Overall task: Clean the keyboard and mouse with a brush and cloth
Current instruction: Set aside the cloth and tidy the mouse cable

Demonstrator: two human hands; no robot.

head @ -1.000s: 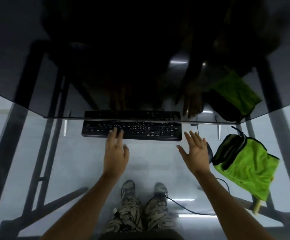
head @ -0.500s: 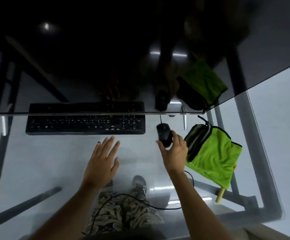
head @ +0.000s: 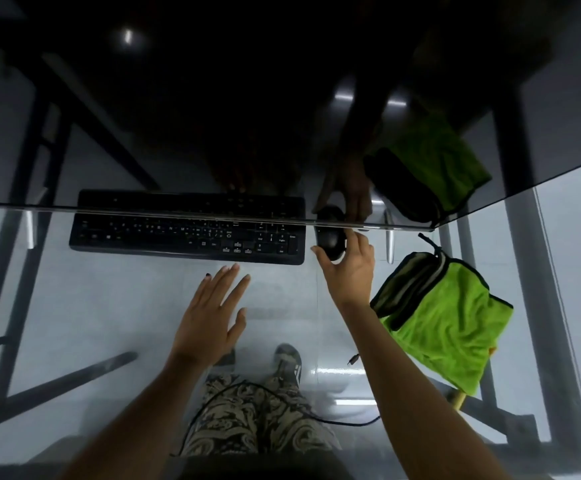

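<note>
Right hand [head: 349,271] is at the mouse [head: 330,241]: thumb on its left flank, fingers [head: 360,239] curled round the right flank, so the mouse is gripped. Lifted or seated on the glass tabletop [head: 109,306]: cannot tell. Left hand [head: 209,317] hovers flat, fingers spread, holding nothing, just near of the keyboard [head: 188,233] and apart from it.

Location: mouse sits just right of the keyboard's right end, at the far edge of the clear glass where a dark reflective panel begins. Green cloth [head: 451,330] lies right of the mouse, near the right wrist, with a dark folded item [head: 408,289] on its left edge. A wooden handle end [head: 459,400] shows under the cloth's near edge; prob. the brush, bristles not visible.

Step in hand, judged: taking up or repositioning the mouse prior to cleaning. Recommend: keep grip on the flanks, off the buttons; watch the cable, its run at the mouse being hidden; bring the mouse toward the near side, clear of the panel edge, before brushing; have the free hand fetch the cloth.

Orientation: mouse long axis runs near–far, tail end toward the person, button end far. Keyboard long axis runs left–right, approx. parallel to the panel edge, numpad at right.
</note>
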